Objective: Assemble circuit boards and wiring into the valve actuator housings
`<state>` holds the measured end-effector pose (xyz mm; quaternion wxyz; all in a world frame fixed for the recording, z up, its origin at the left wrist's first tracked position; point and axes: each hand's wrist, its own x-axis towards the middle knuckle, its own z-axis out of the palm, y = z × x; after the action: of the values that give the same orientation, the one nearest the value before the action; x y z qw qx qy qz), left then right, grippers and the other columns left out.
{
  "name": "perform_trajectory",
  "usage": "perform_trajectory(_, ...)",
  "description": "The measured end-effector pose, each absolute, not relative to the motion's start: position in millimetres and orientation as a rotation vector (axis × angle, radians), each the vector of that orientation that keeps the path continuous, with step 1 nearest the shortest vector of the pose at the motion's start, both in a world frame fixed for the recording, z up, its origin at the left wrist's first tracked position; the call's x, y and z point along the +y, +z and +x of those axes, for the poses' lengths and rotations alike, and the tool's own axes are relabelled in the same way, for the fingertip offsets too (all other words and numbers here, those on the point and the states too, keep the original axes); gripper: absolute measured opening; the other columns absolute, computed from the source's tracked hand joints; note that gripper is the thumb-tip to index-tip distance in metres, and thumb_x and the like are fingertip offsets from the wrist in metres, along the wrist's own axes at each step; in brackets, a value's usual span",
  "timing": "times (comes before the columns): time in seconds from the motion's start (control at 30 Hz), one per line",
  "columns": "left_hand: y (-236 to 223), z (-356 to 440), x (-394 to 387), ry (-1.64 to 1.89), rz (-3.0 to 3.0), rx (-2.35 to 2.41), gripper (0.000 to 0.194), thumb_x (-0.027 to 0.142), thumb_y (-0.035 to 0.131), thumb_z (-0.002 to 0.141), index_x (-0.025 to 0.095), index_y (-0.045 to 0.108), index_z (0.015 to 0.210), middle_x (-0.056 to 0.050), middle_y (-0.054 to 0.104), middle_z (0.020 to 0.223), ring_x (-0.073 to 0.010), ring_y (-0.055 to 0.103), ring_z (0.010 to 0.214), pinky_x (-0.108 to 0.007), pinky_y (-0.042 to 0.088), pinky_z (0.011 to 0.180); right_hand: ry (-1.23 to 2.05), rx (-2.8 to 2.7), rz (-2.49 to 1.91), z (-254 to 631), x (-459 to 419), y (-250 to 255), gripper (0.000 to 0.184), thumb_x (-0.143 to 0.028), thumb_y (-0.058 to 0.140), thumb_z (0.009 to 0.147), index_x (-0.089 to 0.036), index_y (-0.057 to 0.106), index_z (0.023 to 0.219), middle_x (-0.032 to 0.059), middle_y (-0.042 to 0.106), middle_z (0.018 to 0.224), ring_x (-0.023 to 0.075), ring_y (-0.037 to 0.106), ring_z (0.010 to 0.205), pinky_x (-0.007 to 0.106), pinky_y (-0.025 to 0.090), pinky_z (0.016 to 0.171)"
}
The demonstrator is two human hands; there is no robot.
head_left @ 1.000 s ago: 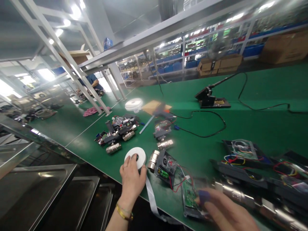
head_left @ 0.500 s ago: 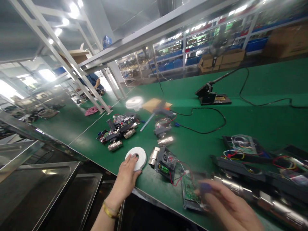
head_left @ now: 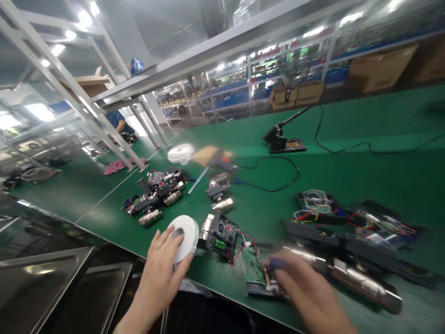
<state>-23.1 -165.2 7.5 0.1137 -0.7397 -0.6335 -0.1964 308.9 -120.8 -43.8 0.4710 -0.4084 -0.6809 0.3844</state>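
Observation:
My left hand grips a roll of white tape near the bench's front edge, fingers over its left side and thumb along the lower rim. The roll looks tilted. My right hand, blurred by motion, pinches a small blue-purple object whose kind I cannot make out. It is just right of a green circuit board in a dark housing. Red and black wires join that board to an opened dark housing with a green battery-like cylinder inside and a metal valve on its left.
Several valve assemblies lie left of centre, and another stands behind the tape. Opened housings with metal valves crowd the right. A soldering iron stand, a looped black cable and a white spool are farther back. A person is far left.
My left hand has closed on the tape roll and tipped it up. My right hand stays by the circuit board with the blue-purple object. The view has shifted to the right.

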Motion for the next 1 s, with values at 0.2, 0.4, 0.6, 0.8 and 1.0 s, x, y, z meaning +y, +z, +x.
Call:
perform_trajectory(0.2, 42, 84, -163, -0.748, -2.335, -1.537, 0.032, 0.027, 0.06, 0.09, 0.018, 0.055, 0.12, -0.008, 0.071, 0.107, -0.0283, 0.055, 0.125, -0.053, 0.017, 0.124, 0.888, -1.615, -0.973, 306, -128, -44, 0.017, -0.032, 0.059, 0.098, -0.025, 0.067, 0.111, 0.0043, 0.076, 0.101, 0.0189, 0.075, 0.091, 0.024, 0.062, 0.078)
perform_trajectory(0.4, 24, 116, -146, -0.701, -2.404, -1.649, 0.033, 0.022, 0.055, 0.092, 0.017, 0.052, 0.124, -0.011, 0.068, 0.115, -0.0353, 0.054, 0.122, -0.069, 0.031, 0.112, 0.707, -1.682, -0.897, 304, -128, -37, 0.02, -0.025, 0.059, 0.097, -0.023, 0.067, 0.116, 0.0065, 0.075, 0.102, 0.0204, 0.073, 0.091, 0.027, 0.061, 0.079)
perform_trajectory(0.6, 28, 109, -147, -0.634, -2.45, -1.667, 0.036, 0.024, 0.056, 0.093, 0.018, 0.049, 0.128, -0.013, 0.066, 0.122, -0.0365, 0.053, 0.123, -0.07, 0.041, 0.105, 0.59, -1.721, -0.763, 300, -124, -23, 0.026, -0.013, 0.057, 0.095, -0.023, 0.064, 0.118, 0.0048, 0.073, 0.098, 0.0187, 0.069, 0.088, 0.029, 0.059, 0.079)
perform_trajectory(0.8, 25, 106, -149, -0.542, -2.492, -1.661, 0.041, 0.022, 0.054, 0.093, 0.018, 0.046, 0.134, -0.011, 0.064, 0.126, -0.0347, 0.048, 0.131, -0.064, 0.04, 0.11, 0.532, -1.731, -0.702, 296, -124, -22, 0.028, -0.008, 0.057, 0.094, -0.019, 0.062, 0.119, 0.0063, 0.073, 0.095, 0.0196, 0.068, 0.086, 0.032, 0.058, 0.077)
perform_trajectory(1.0, 24, 106, -147, -0.524, -2.481, -1.634, 0.042, 0.023, 0.055, 0.094, 0.017, 0.046, 0.134, -0.012, 0.064, 0.126, -0.0343, 0.049, 0.13, -0.063, 0.042, 0.109, 0.512, -1.738, -0.673, 295, -122, -20, 0.03, -0.006, 0.057, 0.093, -0.018, 0.061, 0.121, 0.0072, 0.072, 0.092, 0.0203, 0.067, 0.083, 0.034, 0.058, 0.073)
